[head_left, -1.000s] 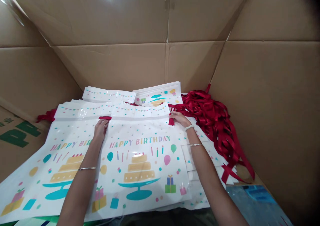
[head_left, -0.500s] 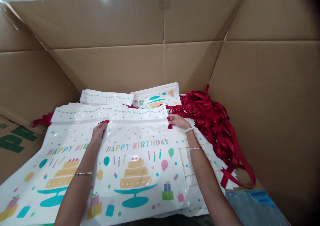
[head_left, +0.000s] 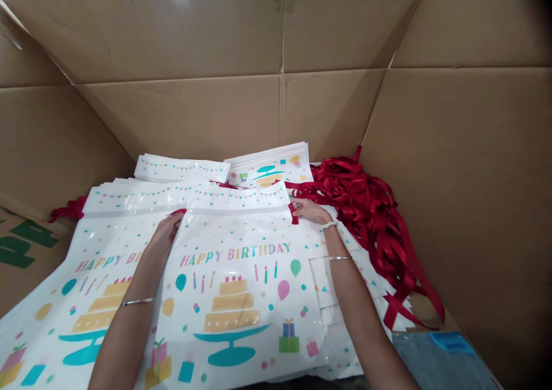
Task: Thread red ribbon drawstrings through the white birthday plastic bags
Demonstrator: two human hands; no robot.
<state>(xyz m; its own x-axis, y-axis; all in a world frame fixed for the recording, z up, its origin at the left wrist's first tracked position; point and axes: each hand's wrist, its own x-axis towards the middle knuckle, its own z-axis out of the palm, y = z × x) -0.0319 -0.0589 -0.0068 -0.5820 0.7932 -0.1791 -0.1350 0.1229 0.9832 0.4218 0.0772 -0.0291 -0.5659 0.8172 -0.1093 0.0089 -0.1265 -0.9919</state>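
Observation:
A white plastic drawstring gift bag [head_left: 241, 234] printed HAPPY BIRTHDAY, with a tiered cake and balloons, lies flat in front of me. At its upper left edge, my left hand [head_left: 167, 229] is closed on a short red ribbon end [head_left: 180, 211]. My right hand [head_left: 309, 210] pinches the red ribbon [head_left: 294, 213] sticking out at the upper right edge; its fingertips are partly hidden. A stack of matching bags [head_left: 107, 234] lies to the left, partly under my left forearm. More overlapping white bags [head_left: 340, 298] show beneath my right forearm.
Cardboard walls [head_left: 194, 114] rise at the back and both sides. A heap of red ribbons [head_left: 362, 200] spills down the right. Two stacks of printed bags, left [head_left: 181, 169] and right [head_left: 271, 165], stand at the back. A grey plastic-covered item [head_left: 435, 358] lies at lower right.
The bag's left side and my left hand have shifted slightly left and down. My right hand stays nearly in place on its ribbon end. Both holds are unchanged.

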